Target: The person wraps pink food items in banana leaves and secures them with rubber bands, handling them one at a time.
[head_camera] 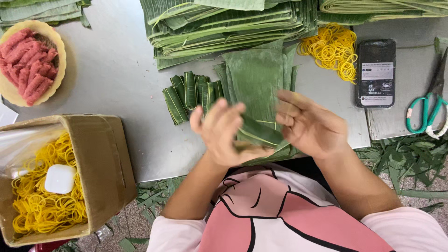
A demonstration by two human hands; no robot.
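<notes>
Green leaf-wrapped roll (259, 133), half-folded, lying diagonal btwn both hands above table edge.

Bright, even light from overhead fills the scene, and the grey table (116, 84) shows a soft sheen beyond the hands with only faint shadows. Both the left hand (224, 135) and the right hand (310, 123) are smeared by motion blur, fingers especially. The leaf stack (224, 23) beyond them and the scissors (431, 105) to their right stay sharp.
</notes>
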